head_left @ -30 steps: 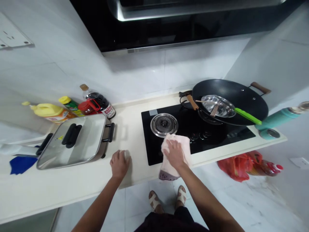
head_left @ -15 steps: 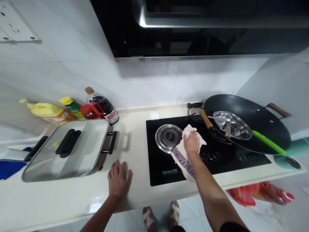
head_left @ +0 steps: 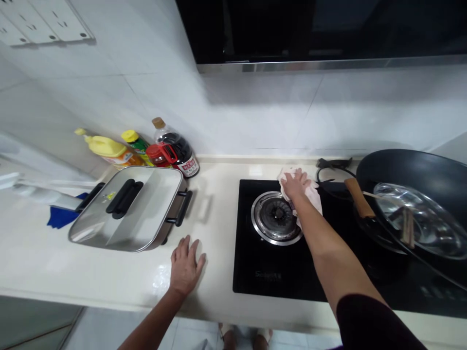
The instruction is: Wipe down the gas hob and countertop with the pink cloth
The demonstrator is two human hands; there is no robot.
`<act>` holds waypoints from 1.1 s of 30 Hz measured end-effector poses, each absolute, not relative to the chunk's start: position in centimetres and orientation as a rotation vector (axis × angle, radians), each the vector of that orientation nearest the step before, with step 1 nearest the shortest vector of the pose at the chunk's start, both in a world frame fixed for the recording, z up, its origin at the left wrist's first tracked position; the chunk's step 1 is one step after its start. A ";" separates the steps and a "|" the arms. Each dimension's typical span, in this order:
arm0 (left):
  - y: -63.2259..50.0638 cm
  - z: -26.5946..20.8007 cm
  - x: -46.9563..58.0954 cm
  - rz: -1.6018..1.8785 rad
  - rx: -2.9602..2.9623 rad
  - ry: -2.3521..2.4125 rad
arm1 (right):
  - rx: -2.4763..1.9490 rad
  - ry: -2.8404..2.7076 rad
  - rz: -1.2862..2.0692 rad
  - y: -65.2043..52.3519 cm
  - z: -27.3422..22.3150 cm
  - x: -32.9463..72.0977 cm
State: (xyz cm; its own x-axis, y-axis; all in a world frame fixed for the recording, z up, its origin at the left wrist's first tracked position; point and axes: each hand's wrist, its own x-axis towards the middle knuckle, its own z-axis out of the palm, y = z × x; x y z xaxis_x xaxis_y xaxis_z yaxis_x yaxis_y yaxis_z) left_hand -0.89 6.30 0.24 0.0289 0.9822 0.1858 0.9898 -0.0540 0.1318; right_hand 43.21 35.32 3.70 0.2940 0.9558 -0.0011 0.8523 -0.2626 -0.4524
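My right hand (head_left: 295,184) presses a pale pink cloth (head_left: 312,194) onto the back edge of the black glass stove (head_left: 270,267), just behind the round metal burner (head_left: 277,218). Part of the cloth is hidden under my hand and forearm. Flat on the white countertop (head_left: 215,287), left of the stove, rests my left hand (head_left: 186,267) with its fingers apart and nothing in it. Beyond its fingertips stands a rectangular electric pan (head_left: 156,194) with a lid and black handles.
Behind the pan stand a soy sauce bottle (head_left: 180,150), a red-lidded jar (head_left: 156,154) and a yellow jug (head_left: 109,148). A large black wok (head_left: 412,167) with a metal bowl (head_left: 434,214) inside covers the stove's right side. A range hood (head_left: 310,34) hangs above.
My right hand has pushed the cloth from the burner's right side to the stove's back edge. My left hand stays on the counter. The view has shifted left and closer.
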 end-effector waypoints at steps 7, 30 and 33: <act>6.3 0.4 -0.7 -0.330 -2.216 -2.177 | -2.105 -1.855 0.518 34.1 4.8 32.1; 7.4 0.1 -0.7 -0.287 -2.188 -2.176 | -1.918 -2.345 0.768 -0.6 4.9 40.2; 7.6 0.3 -0.7 -0.282 -2.190 -2.178 | -1.971 -2.324 0.698 0.9 6.1 41.1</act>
